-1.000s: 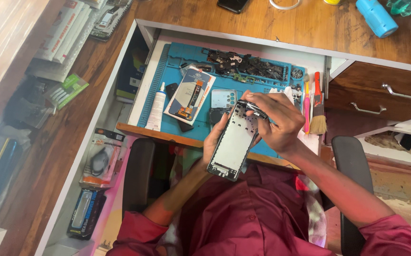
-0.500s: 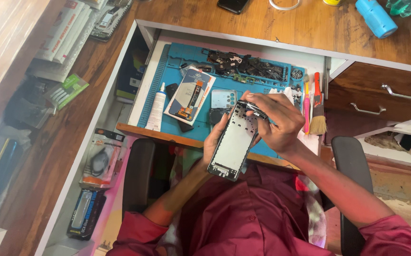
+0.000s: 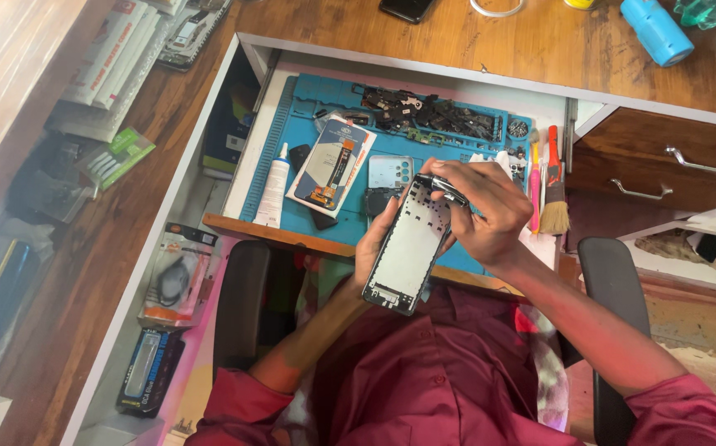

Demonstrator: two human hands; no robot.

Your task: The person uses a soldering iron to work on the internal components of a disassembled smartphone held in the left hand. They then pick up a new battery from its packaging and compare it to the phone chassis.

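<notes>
I hold an opened phone frame (image 3: 408, 252) over my lap, its pale inner side facing up. My left hand (image 3: 373, 239) cradles it from below along its left edge. My right hand (image 3: 480, 206) is curled over the frame's top end, fingers pinching a small dark metal tool or part (image 3: 443, 189) against the upper corner. Just beyond lies a blue work mat (image 3: 296, 149) in a pulled-out drawer, with a packaged phone screen (image 3: 331, 165), a white glue tube (image 3: 274, 186), a pale blue phone back piece (image 3: 390, 172) and a heap of dark small parts (image 3: 428, 111).
A brush (image 3: 554, 206) and a pink-handled tool (image 3: 534, 186) lie at the mat's right edge. The wooden desk top (image 3: 539, 41) carries a blue cylinder (image 3: 657, 31) and a dark phone (image 3: 406, 8). Wooden drawers with metal handles (image 3: 672, 161) stand right; packaged goods (image 3: 172, 277) lie left.
</notes>
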